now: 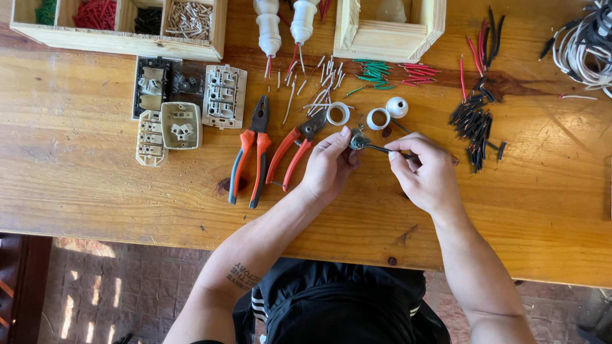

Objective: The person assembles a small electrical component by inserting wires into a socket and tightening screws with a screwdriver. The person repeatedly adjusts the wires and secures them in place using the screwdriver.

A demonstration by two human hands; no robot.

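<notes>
My left hand [328,164] pinches a small dark metal lamp-holder part [357,141] between thumb and fingers, just above the wooden table [95,185]. My right hand [426,171] grips a thin screwdriver [382,150] whose tip meets that part from the right. Just beyond my hands lie a white plastic ring [338,113], a white collar [378,118] and a white domed cap [397,106].
Two orange-handled pliers [252,150] [294,146] lie left of my hands. Beige socket parts [182,125] sit further left. Black wire pieces [475,124], red and green pieces [395,69], bare pins [325,89], wooden trays [121,25] [389,32] and two white lamp holders [284,22] are at the back.
</notes>
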